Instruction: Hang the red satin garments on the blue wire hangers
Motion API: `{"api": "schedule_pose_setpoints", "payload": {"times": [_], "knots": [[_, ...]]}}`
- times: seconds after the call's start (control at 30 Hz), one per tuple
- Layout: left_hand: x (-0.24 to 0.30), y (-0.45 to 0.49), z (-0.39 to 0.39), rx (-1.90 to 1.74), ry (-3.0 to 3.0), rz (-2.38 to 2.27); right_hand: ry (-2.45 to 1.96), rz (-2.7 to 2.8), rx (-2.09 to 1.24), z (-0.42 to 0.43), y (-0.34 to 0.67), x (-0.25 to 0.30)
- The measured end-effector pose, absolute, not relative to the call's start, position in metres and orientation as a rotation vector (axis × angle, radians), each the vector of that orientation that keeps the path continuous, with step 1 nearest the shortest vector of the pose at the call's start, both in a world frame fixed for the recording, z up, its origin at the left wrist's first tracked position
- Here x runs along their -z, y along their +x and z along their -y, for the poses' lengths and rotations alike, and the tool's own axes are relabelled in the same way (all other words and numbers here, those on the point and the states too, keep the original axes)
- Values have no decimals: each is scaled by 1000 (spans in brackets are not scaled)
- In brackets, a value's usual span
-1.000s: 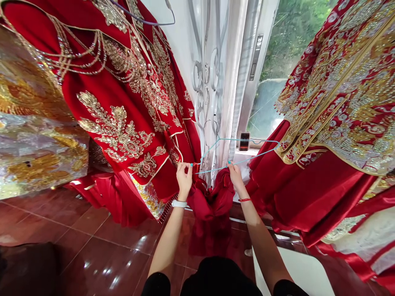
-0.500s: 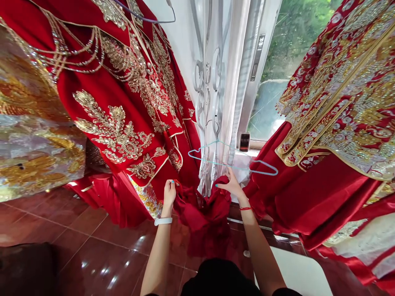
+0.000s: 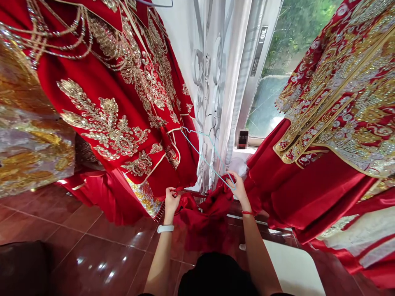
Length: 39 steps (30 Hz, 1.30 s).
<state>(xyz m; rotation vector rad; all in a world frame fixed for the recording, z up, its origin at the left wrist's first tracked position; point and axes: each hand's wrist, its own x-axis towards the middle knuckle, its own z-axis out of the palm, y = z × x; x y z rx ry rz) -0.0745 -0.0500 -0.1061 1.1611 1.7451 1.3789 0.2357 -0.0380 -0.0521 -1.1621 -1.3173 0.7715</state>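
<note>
A dark red garment (image 3: 210, 228) hangs bunched between my two hands, its upper edge stretched across from one to the other. My left hand (image 3: 171, 201) is closed, pinching that edge at the left. At the right, my right hand (image 3: 238, 187) has its fingers curled round the garment's edge and the lower end of a thin light-blue clothes hanger (image 3: 202, 157). The hanger tilts, its left end high beside the embroidered red jacket and its right end down in my palm. How the fingers share cloth and hanger is partly hidden.
A red jacket with gold embroidery (image 3: 123, 111) hangs at left, a beaded red and gold one (image 3: 336, 94) at right. White scrollwork metal (image 3: 205, 70) stands ahead, beside a window (image 3: 277, 78). A white stool top (image 3: 293, 263) sits low right; a dark object (image 3: 23, 267) low left.
The hanger has swung from nearly level to a steep tilt, its right end dropping into my right hand. My left hand has moved slightly down, and the garment's edge is pulled straighter.
</note>
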Motion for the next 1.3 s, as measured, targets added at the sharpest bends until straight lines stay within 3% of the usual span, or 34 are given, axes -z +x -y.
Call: {"api": "schedule_pose_setpoints", "payload": {"times": [0.4,0.77,1.0,1.3], "knots": [[76,-74,62,-1417,1602,-1590,-1266,1425,-730,62,278,51],[79,-67,67,-1357,1393,-1446,-1311,1366,-771,71,285,55],[79,6,70,-1164,1490,-1144,-1203,1390,-899,70,262,53],[84,82,65,-1089,1678,-1187,-1172,1352,-855,65,240,54]]}}
